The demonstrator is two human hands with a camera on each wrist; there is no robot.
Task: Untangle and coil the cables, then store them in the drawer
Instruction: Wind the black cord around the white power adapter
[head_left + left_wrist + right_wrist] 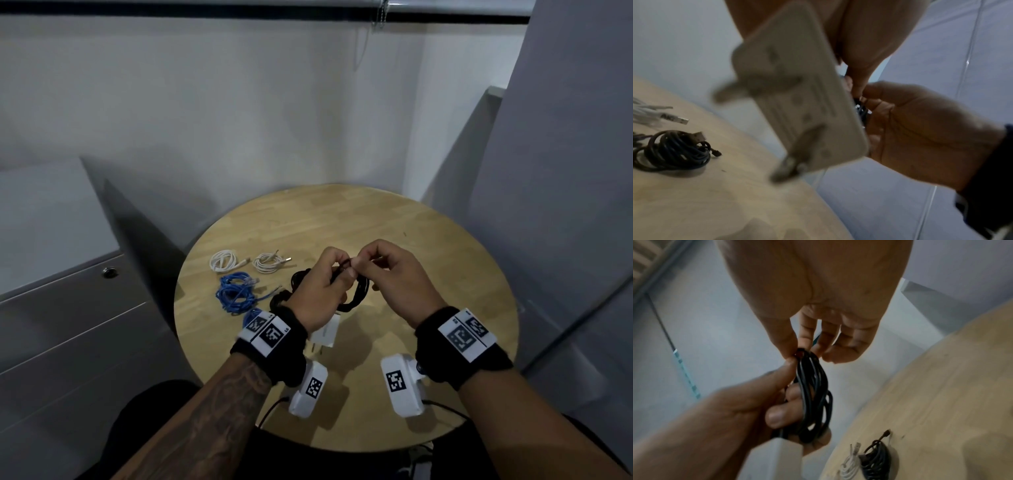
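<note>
Cable [359, 294], the black one, hangs bunched in the left hand [317, 298], fingers curled round its loops above the table [428, 267], while the right hand [394, 274] pinches the top of the bundle. Its white plug [327, 330] dangles below the left wrist. Left of that hand lie two white coils [224, 261], a blue one [236, 291] and a second black coil [279, 298]. If the pinch slackens, I'd expect the loops to spring apart. The drawers [68, 325] stand shut further left, against a pale wall.

From the left wrist, the plug [797, 100] swings close, blurred; its weight could drag the loops loose. The black coil [674, 152] sits left of it on pale wood.

From the right wrist, thumb and fingertips [805, 340] nip the loops [813, 395], and the left hand's fingers [781, 417] clamp them lower down. Below them the floor is pale and bare; a drop there would likely mean recoiling.
</note>
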